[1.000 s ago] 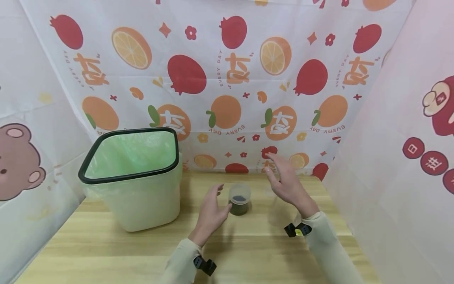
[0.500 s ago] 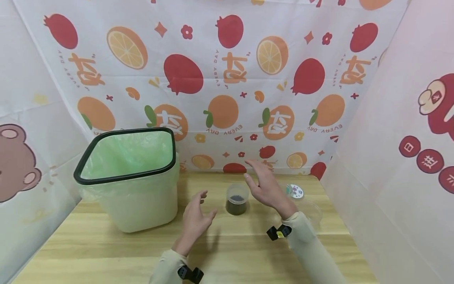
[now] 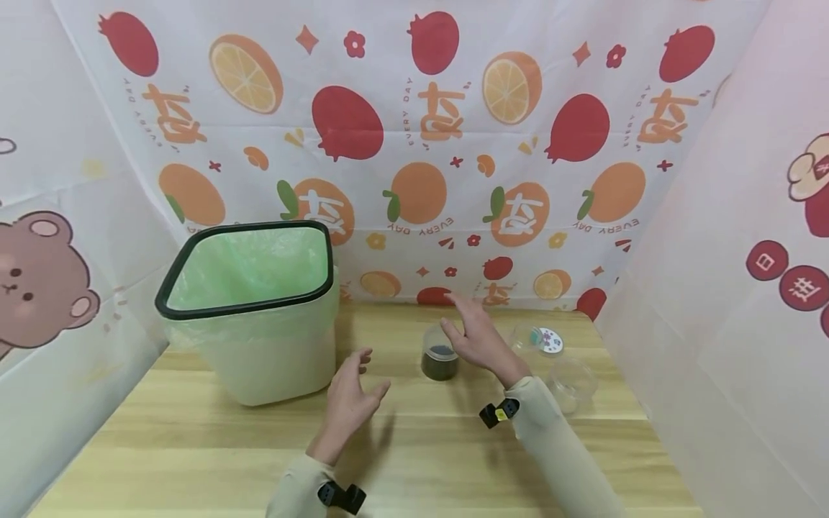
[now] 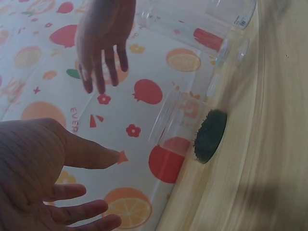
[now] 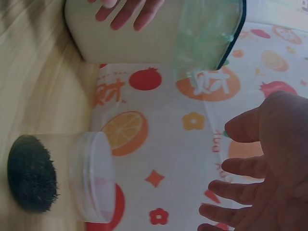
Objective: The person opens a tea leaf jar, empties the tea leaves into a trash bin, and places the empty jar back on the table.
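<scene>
A clear jar (image 3: 440, 356) with dark, dry, leaf-like bits (image 5: 32, 174) in its bottom stands upright on the table. My left hand (image 3: 347, 399) hovers to the left of the jar, fingers spread and thumb held out, with nothing in it. Above the jar's right side is my right hand (image 3: 477, 334), its fingers extended and holding nothing; it overlaps the rim in the head view. The right wrist view shows a whitish cap or collar (image 5: 98, 178) around the jar's upper end. In the left wrist view, the dark bits (image 4: 211, 136) show through the wall.
A pale bin (image 3: 278, 360) with a green liner and black rim stands at the left. Right of the jar are a clear container (image 3: 573, 381) and another clear one (image 3: 524, 338) beside a white patterned disc (image 3: 551, 341). Printed cloth walls (image 3: 414, 144) enclose the table.
My left hand has moved left, away from the jar. The right hand has come left to the jar, uncovering the clear containers and patterned disc. The jar stays in place.
</scene>
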Demonstrator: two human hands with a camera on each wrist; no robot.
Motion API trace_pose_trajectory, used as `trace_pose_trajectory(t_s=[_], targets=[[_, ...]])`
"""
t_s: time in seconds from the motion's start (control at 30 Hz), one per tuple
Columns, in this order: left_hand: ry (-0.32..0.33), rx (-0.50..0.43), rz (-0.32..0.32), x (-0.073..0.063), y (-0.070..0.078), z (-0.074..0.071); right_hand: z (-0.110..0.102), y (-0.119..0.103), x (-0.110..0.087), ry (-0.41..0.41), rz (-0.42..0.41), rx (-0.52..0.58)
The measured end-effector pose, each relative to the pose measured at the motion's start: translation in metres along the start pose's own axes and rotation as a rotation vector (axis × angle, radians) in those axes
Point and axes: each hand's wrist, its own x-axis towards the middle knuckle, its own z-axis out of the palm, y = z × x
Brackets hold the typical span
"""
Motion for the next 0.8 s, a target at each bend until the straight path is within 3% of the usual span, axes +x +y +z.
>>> trace_pose_trajectory(t_s=[0.37,0.8], targets=[[-0.065,-0.007,-0.056,-0.006,-0.005,-0.008,0.021,0.016,0.007,-0.028,0.043,-0.031],[-0.100,0.012,-0.066,-0.012,-0.009,-0.010,0.046,0.034,0.011,-0.090,0.131,-0.086]])
